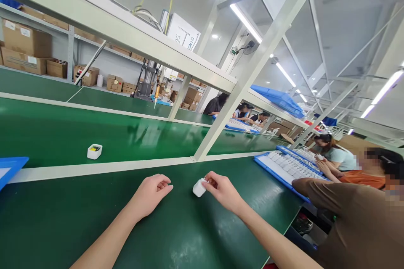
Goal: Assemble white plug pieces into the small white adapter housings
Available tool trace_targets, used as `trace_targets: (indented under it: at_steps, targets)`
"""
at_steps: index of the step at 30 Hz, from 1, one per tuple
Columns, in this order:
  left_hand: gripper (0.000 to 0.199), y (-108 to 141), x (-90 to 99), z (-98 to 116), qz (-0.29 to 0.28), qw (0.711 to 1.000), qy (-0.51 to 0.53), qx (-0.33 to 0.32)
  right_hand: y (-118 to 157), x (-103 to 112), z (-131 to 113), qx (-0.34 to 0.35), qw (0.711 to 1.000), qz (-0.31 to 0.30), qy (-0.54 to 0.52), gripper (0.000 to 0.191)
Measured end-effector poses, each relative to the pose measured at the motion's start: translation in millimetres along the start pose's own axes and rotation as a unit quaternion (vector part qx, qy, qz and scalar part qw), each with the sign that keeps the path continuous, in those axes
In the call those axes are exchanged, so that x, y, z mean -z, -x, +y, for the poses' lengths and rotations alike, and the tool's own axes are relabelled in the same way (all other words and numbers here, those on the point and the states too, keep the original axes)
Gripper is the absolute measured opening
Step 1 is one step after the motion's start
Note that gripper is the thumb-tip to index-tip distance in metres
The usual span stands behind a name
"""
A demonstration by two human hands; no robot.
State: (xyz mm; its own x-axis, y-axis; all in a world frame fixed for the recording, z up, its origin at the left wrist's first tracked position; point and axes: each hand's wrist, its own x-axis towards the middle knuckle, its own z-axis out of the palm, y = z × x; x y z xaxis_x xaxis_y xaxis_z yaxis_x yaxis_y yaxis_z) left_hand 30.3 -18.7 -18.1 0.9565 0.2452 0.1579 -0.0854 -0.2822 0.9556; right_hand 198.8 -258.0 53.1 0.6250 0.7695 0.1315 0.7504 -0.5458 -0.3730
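My right hand [223,192] pinches a small white plastic housing [199,188] between thumb and fingers, just above the green work surface [176,235]. The fingers cover part of the housing's far side. To its left, my left hand [152,195] is loosely curled with a small gap between thumb and fingertips, and nothing shows in it. Past a pale rail, a similar white housing [94,151] sits upright on the green belt [57,134], with yellow and dark parts inside.
A slanted post [221,122] rises beyond my right hand. Blue trays [280,172] of white parts lie at the right, by a person in a brown sleeve [353,218]. Another blue tray [14,168] juts in at left. A bench machine [150,84] stands beyond the belt.
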Motion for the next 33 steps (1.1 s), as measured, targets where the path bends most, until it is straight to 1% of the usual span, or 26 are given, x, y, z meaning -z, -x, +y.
trace_targets:
  at_steps: [2, 5, 8, 11, 13, 15, 17, 18, 19, 20, 22, 24, 26, 27, 28, 29, 31, 32, 33]
  targets:
    - [0.038, -1, -0.8, -1, 0.000, 1.000, -0.002, -0.008, -7, 16, 29, -0.032, 0.998, 0.009, 0.048, 0.023]
    - [0.034, -1, -1.5, -2, 0.003, 1.000, -0.008, -0.018, -18, 39, 70, -0.090, 0.988, 0.031, 0.121, 0.017]
    - [0.031, -2, -1.8, -3, 0.009, 1.000, -0.014, -0.020, -24, 50, 97, -0.131, 0.975, 0.039, 0.174, 0.015]
    - [0.027, -3, -1.5, -1, 0.017, 0.999, -0.021, -0.024, -25, 50, 111, -0.152, 0.965, 0.047, 0.209, 0.012]
    - [0.023, -5, -0.7, 0, 0.022, 0.999, -0.027, -0.028, -24, 47, 113, -0.164, 0.956, 0.073, 0.233, 0.012]
    - [0.020, -6, 0.1, 1, 0.031, 0.998, -0.034, -0.032, -24, 46, 111, -0.178, 0.939, 0.130, 0.264, 0.017]
    - [0.017, -9, 0.4, 1, 0.039, 0.998, -0.043, -0.039, -28, 43, 103, -0.185, 0.915, 0.208, 0.291, 0.032]
    - [0.017, -10, 0.3, 0, 0.043, 0.997, -0.047, -0.043, -31, 39, 96, -0.178, 0.906, 0.243, 0.297, 0.041]
    - [0.016, -12, 0.1, 0, 0.047, 0.996, -0.051, -0.046, -35, 34, 87, -0.159, 0.903, 0.267, 0.297, 0.047]
    - [0.015, -14, -0.2, -1, 0.050, 0.996, -0.055, -0.049, -41, 26, 75, -0.127, 0.907, 0.278, 0.290, 0.050]
    - [0.013, -18, -0.3, -2, 0.057, 0.995, -0.060, -0.052, -56, 3, 41, -0.037, 0.926, 0.263, 0.266, 0.051]
    - [0.011, -20, 1.3, 0, 0.063, 0.994, -0.065, -0.055, -76, -26, -2, 0.073, 0.947, 0.224, 0.220, 0.048]
    - [0.008, -20, 5.8, 5, 0.084, 0.992, -0.076, -0.050, -103, -55, -51, 0.175, 0.955, 0.191, 0.142, 0.042]
    - [0.011, -19, 9.0, 8, 0.106, 0.990, -0.086, -0.040, -119, -68, -75, 0.207, 0.955, 0.185, 0.105, 0.039]
    - [0.017, -18, 12.7, 12, 0.146, 0.984, -0.095, -0.024, -137, -80, -97, 0.226, 0.954, 0.185, 0.069, 0.038]
    - [0.025, -17, 16.6, 15, 0.206, 0.973, -0.100, -0.005, -155, -92, -117, 0.234, 0.953, 0.188, 0.033, 0.039]
    - [0.038, -18, 24.0, 20, 0.347, 0.932, -0.092, 0.041, -192, -116, -150, 0.234, 0.954, 0.187, -0.030, 0.047]
    - [0.043, -19, 27.2, 21, 0.404, 0.909, -0.080, 0.064, -207, -128, -162, 0.233, 0.955, 0.177, -0.059, 0.053]
    - [0.048, -21, 30.0, 20, 0.440, 0.891, -0.069, 0.085, -220, -140, -172, 0.233, 0.956, 0.161, -0.082, 0.060]
